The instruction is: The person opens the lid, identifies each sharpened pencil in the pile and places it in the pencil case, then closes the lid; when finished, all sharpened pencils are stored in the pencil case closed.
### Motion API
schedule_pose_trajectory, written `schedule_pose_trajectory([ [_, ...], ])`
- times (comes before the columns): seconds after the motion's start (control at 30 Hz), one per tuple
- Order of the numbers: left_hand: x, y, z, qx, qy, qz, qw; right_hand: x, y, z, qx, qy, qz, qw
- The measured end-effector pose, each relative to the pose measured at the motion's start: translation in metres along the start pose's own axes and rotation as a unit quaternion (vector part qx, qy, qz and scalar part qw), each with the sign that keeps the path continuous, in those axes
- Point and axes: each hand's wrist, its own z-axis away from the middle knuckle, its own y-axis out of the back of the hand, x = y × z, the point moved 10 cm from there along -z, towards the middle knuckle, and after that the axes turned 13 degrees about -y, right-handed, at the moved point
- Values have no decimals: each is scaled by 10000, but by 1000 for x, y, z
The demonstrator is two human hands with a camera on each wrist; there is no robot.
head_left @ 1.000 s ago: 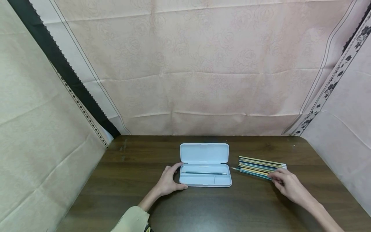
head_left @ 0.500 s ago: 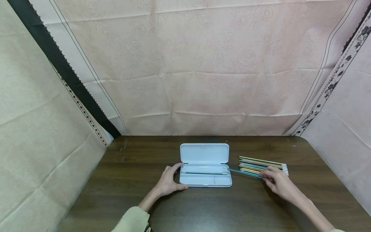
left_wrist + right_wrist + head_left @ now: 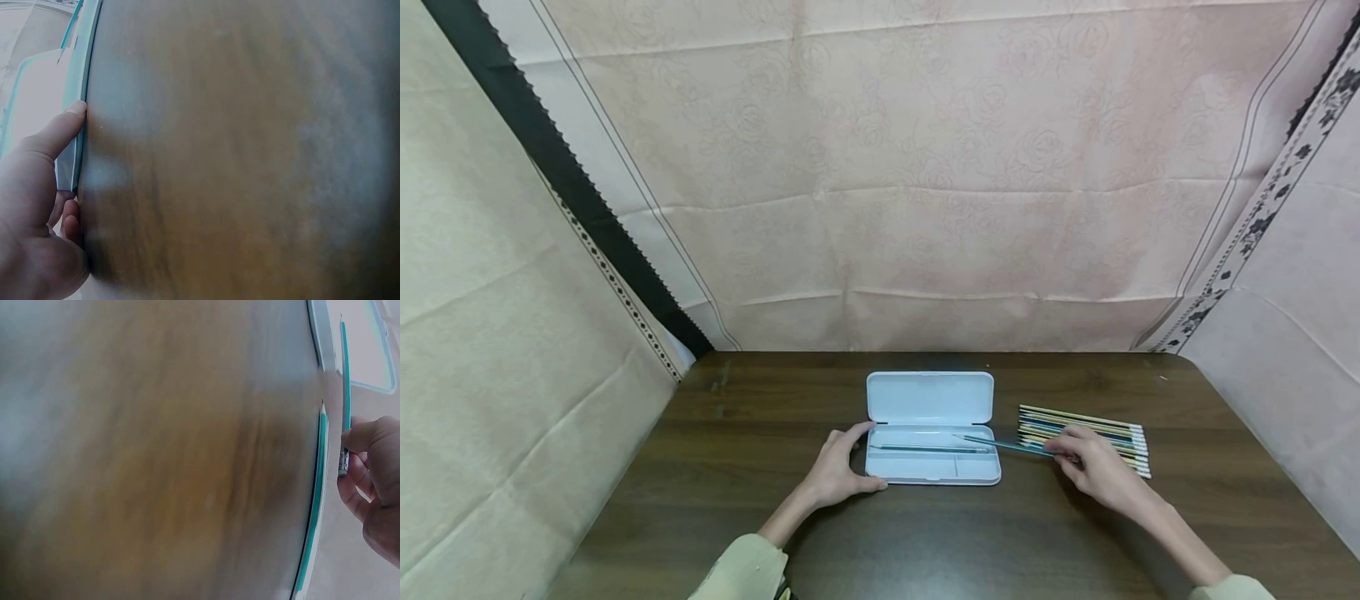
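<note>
A light-blue pencil case [image 3: 910, 468] lies open on the wooden table, its lid folded back. One teal pencil [image 3: 925, 449] lies inside it. My left hand [image 3: 833, 473] holds the case at its left end, thumb on the front edge [image 3: 74, 107] and fingers toward the back. With thumb and fingers, my right hand [image 3: 1097, 468] pinches another teal pencil [image 3: 347, 375] near its rear end. That pencil's sharpened tip reaches over the right part of the case, pointing left.
To the right of the case, several striped pencils [image 3: 1067, 423] lie side by side in a row, partly behind my right hand. The dark wooden table [image 3: 760, 400] ends at a pale cloth backdrop [image 3: 925, 208], with cloth on both sides too.
My right hand has drawn the teal pencil away from the row and moved it left, bringing its tip over the case. My left hand has stayed in place on the case.
</note>
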Motion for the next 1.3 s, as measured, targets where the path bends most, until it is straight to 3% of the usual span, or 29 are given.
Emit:
schedule_pose_trajectory([
  [1.3,-2,-1,0,26,2,-11,10000,-41,-61,-41,-1166,-334,-170,9925],
])
